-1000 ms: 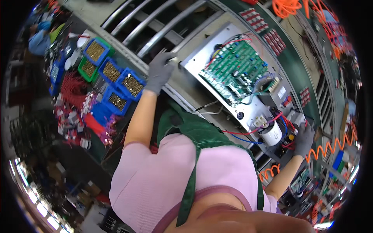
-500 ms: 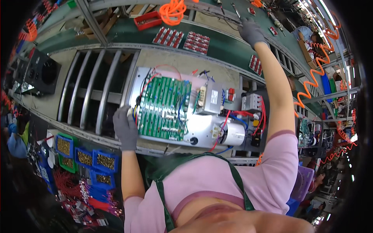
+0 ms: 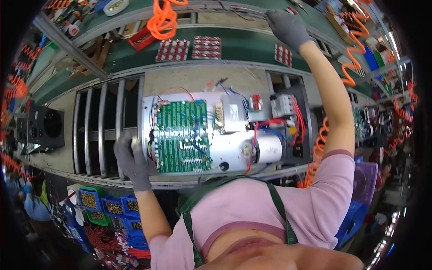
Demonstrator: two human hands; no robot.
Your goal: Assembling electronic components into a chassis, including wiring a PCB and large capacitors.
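My left hand (image 3: 133,163), in a grey glove, is beside the left edge of a metal plate (image 3: 220,155), over the roller rails. Its thumb and fingers are apart; a pale spot shows at one fingertip. On the plate lie a green circuit board (image 3: 180,135), a silver box-shaped component (image 3: 234,112) and a white cylinder (image 3: 269,149), with red and blue wires. My right hand (image 3: 288,29), also gloved, reaches far over the green bench with its fingers curled. A thin metallic tool (image 3: 245,9) lies close to its fingertips; what the hand grips is hidden.
Red-and-white part trays (image 3: 207,47) stand on the green bench near a red bin (image 3: 143,39). Orange coiled hoses (image 3: 163,22) hang overhead. Blue bins (image 3: 112,206) of small brass-coloured parts are at lower left, and a black box (image 3: 46,126) sits farther left.
My left hand has drawn away from the plate's left edge, and its fingers have spread. The right hand's fingers have curled beside the thin tool. The whole view has shifted.
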